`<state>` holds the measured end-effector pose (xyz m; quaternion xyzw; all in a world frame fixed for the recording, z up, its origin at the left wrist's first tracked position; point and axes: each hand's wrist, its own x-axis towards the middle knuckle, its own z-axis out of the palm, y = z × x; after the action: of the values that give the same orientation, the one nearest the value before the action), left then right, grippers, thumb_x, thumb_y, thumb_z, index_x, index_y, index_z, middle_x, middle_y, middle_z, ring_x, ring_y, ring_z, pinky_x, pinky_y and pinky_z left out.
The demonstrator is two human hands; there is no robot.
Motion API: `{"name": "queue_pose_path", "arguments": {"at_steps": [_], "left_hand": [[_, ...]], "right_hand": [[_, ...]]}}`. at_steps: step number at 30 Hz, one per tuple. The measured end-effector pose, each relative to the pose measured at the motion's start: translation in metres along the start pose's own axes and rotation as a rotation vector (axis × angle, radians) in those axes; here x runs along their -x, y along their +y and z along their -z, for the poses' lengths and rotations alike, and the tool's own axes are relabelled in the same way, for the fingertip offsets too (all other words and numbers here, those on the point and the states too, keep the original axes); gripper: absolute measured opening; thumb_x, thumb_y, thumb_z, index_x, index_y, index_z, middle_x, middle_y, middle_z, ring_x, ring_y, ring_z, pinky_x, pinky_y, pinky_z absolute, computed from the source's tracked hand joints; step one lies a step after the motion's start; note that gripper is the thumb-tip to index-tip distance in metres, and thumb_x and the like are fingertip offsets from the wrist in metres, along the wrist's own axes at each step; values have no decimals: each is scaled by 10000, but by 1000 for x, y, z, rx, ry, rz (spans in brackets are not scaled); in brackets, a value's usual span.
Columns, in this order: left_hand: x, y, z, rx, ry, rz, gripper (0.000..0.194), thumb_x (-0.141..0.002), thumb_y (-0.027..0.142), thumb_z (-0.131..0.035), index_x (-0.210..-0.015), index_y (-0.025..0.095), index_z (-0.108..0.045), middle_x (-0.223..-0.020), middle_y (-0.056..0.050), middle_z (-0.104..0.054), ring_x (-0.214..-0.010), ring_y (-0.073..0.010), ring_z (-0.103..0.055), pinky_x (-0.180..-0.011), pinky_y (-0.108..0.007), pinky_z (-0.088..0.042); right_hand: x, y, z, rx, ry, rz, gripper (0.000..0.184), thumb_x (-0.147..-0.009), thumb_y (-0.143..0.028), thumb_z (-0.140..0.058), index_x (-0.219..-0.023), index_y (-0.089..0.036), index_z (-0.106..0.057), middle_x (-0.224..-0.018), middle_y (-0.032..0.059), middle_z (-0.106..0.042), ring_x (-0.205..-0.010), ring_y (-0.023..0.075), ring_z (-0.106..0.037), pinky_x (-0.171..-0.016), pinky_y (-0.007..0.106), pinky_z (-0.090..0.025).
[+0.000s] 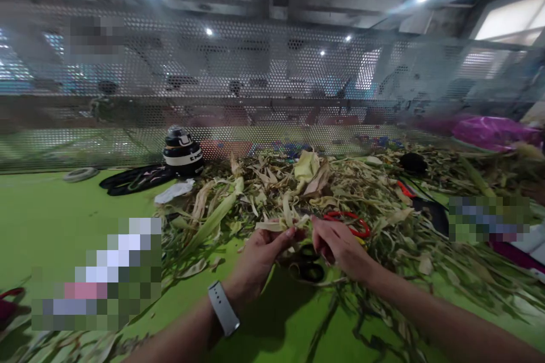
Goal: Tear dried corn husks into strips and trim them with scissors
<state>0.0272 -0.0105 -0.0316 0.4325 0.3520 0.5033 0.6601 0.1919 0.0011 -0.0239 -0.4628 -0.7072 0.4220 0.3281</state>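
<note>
Pale corn husk strips (271, 227) are pinched between the thumb and fingers of my left hand (263, 249), which has a grey-banded watch on its wrist. Close by on the right, my right hand (338, 243) has its fingers closed at the end of a husk strip (301, 221). Its fingertips are partly hidden. Below and between both hands lie black scissor handles (312, 271) on the green tabletop (272, 317). Just behind my right hand are red scissor handles (361, 226), partly covered by that hand.
A heap of dry corn husks (264, 176) spreads behind my hands and to the right. At the back left stand a black container with a white band (183, 156), a black cord bundle (136, 178) and white tissue (174, 191). A perforated screen (255, 85) runs behind; a purple bag (496, 131) lies far right.
</note>
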Motion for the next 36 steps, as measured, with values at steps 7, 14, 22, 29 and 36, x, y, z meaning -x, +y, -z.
{"name": "queue_pose_path", "arguments": {"at_steps": [7,14,22,29,36], "left_hand": [[1,-3,-3,-27,44,-108,252,-704,331,-663,-878,151,-690,-882,-58,-706,-893,-209,-601,-845,-318,-423],[-3,-3,4,-84,95,-90,228,-706,346,-659,-756,128,-705,-812,-74,-707,-805,-191,-606,-791,-297,-432],[-8,5,8,41,176,-92,238,-633,342,-721,-739,134,-675,-748,-44,-685,-793,-175,-617,-777,-284,-446],[0,6,0,47,109,33,285,-664,386,-687,-783,171,-543,-608,23,-618,-565,-105,-576,-510,-197,-436],[3,-3,-4,43,-51,109,320,-659,393,-690,-761,181,-474,-517,41,-607,-421,-95,-542,-463,-210,-434]], "right_hand": [[7,4,-16,118,-91,135,321,-840,-399,-465,-611,-173,-450,-543,-43,-419,-497,86,-377,-465,202,-296],[6,6,-12,11,-137,71,327,-849,-410,-447,-619,-176,-457,-500,-46,-431,-435,80,-396,-421,195,-308],[9,6,-15,-48,-290,27,336,-838,-443,-441,-632,-180,-474,-455,-51,-452,-367,76,-406,-371,183,-326],[6,4,-12,-217,-175,-89,477,-834,-544,-374,-592,-160,-522,-434,-29,-463,-368,89,-424,-369,198,-333],[-3,10,-11,-320,-99,-77,407,-800,-559,-453,-709,-166,-510,-514,-43,-485,-386,65,-376,-359,181,-310]]}}
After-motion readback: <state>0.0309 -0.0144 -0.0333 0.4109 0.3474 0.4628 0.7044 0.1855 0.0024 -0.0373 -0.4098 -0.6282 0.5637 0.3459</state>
